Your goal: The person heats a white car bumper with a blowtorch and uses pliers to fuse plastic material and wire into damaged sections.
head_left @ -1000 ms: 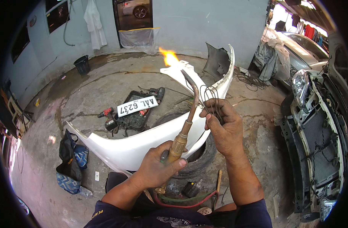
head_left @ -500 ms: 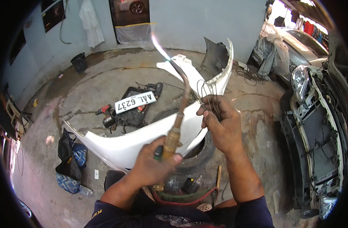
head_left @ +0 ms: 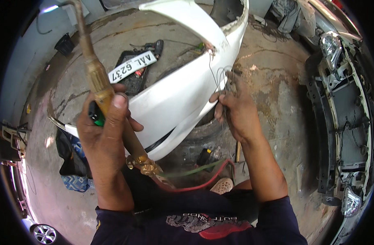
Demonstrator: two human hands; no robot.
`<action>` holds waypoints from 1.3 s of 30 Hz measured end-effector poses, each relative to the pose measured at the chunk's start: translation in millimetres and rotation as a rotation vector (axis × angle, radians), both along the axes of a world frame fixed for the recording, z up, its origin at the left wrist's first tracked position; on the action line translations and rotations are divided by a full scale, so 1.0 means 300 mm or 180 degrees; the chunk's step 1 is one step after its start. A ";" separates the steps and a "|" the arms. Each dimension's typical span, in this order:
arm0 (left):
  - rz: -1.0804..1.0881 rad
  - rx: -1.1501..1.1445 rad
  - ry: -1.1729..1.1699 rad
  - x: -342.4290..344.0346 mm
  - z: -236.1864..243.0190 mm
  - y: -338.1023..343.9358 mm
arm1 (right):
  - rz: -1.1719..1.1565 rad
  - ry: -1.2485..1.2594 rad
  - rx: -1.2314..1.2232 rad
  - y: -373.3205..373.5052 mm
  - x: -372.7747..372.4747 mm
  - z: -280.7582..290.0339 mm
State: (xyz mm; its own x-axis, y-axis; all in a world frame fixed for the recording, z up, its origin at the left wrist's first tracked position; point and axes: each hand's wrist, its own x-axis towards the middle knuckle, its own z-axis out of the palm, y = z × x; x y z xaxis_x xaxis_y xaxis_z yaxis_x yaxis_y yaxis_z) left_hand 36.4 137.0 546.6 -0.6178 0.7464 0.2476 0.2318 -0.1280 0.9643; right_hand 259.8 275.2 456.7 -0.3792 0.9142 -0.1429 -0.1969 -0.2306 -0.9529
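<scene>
One torch (head_left: 99,79) slants away and leftward, bending further left at its far end, its body gripped in the left hand's (head_left: 103,139) curled fingers. The right hand (head_left: 239,105) pinches wire (head_left: 220,85), several strands I'd say, though blur hides the count. Two hoses (head_left: 203,186) trail below; one bumper (head_left: 166,106) lies beyond.

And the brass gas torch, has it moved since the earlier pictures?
Yes, to the left. The copper-coloured tube of the brass gas torch was right of the white rectangular licence plate earlier; now it is left of it.
</scene>
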 end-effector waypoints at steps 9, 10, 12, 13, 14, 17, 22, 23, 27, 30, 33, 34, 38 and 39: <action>0.0289 -0.0095 0.0380 0.016 -0.031 -0.001 | -0.0223 -0.0060 0.0016 0.018 -0.039 -0.021; 0.0279 -0.0090 0.0404 0.012 -0.032 -0.003 | -0.0220 -0.0052 0.0022 0.014 -0.042 -0.022; 0.0261 -0.0065 0.0463 0.004 -0.038 -0.005 | -0.0238 -0.0042 0.0037 0.006 -0.050 -0.023; 0.0251 -0.0044 0.0498 0.003 -0.042 -0.005 | -0.0259 -0.0039 0.0046 0.002 -0.057 -0.023; 0.0247 -0.0027 0.0501 0.003 -0.045 -0.005 | -0.0280 -0.0036 0.0055 -0.002 -0.063 -0.023; 0.0257 0.0016 0.0527 0.006 -0.049 -0.004 | -0.0357 -0.0084 0.0133 -0.004 -0.079 -0.023; 0.0309 0.0051 0.0590 0.005 -0.054 -0.001 | -0.0391 -0.0105 0.0208 -0.007 -0.090 -0.022; 0.0296 0.0043 0.0575 0.004 -0.056 -0.001 | -0.0405 -0.0139 0.0223 -0.008 -0.091 -0.022; 0.0297 0.0093 0.0421 0.000 -0.053 -0.002 | -0.0455 -0.0193 0.0171 -0.016 -0.099 -0.019; 0.0266 0.0136 0.0366 -0.011 -0.053 -0.006 | -0.0449 -0.0194 0.0177 -0.015 -0.104 -0.021; 0.0224 0.0068 0.0522 -0.011 -0.054 -0.008 | -0.0445 -0.0187 0.0234 -0.011 -0.104 -0.026; 0.0212 0.0032 0.0592 -0.009 -0.056 -0.008 | -0.0453 -0.0203 0.0227 -0.011 -0.104 -0.022; 0.0250 0.0117 0.0393 -0.011 -0.057 -0.006 | -0.0502 -0.0299 0.0234 -0.003 -0.105 -0.033; 0.0251 0.0109 0.0388 -0.011 -0.053 -0.008 | -0.0495 -0.0299 0.0232 -0.003 -0.107 -0.031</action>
